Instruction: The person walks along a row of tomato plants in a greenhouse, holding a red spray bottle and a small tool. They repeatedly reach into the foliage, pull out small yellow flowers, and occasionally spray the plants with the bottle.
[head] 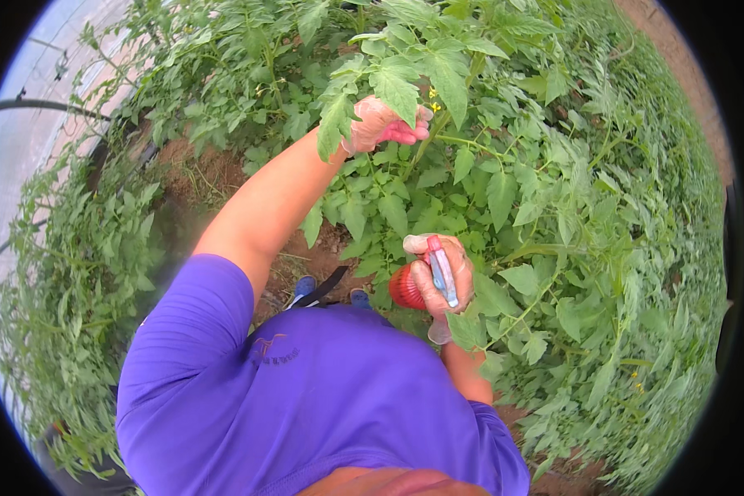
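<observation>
My left hand [387, 124], in a thin clear glove, reaches up to a tomato plant [449, 77]. Its curled fingers are beside the stem and a small cluster of yellow tomato flowers [434, 102]. Leaves cover part of that hand, and whether it grips a flower stalk cannot be told. Lower down, near my body, my right hand [449, 279] wears a similar glove and is closed around the top of a red spray bottle [407, 288]. The bottle's head [441, 270], pink and pale blue, shows between thumb and fingers.
Dense tomato plants [626, 248] rise on the right, with more [74, 310] on the left. Bare soil [189, 170] shows between them. A dark curved pipe [49, 106] runs by the plastic sheeting [12, 161] at the far left. Blue shoes [305, 286] stand on the soil below me.
</observation>
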The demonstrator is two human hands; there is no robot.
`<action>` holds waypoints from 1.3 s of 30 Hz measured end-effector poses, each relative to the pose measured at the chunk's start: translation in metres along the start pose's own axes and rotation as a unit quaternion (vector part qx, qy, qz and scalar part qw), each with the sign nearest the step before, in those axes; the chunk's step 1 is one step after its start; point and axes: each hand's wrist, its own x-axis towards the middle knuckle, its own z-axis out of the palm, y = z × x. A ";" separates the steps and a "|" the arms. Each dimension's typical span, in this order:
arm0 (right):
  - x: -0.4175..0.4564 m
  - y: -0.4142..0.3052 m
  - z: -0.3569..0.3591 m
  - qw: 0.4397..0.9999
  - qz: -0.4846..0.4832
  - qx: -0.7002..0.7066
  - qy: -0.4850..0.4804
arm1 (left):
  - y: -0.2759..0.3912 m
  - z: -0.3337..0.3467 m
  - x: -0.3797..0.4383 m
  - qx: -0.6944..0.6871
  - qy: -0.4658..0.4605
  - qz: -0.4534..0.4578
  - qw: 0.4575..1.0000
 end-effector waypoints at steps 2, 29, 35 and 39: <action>0.003 0.007 0.006 0.999 -0.028 -0.032 0.022 | 0.006 -0.005 0.007 0.019 -0.027 -0.010 0.999; 0.004 0.011 0.061 0.971 -0.049 -0.107 0.207 | 0.022 -0.041 0.030 0.214 -0.054 -0.057 0.974; -0.011 0.020 0.043 0.974 -0.039 -0.085 0.208 | 0.079 -0.058 0.035 0.698 -0.066 0.242 0.671; -0.011 0.019 0.030 0.977 -0.019 -0.104 0.185 | 0.059 -0.027 0.076 0.549 -0.184 0.330 0.746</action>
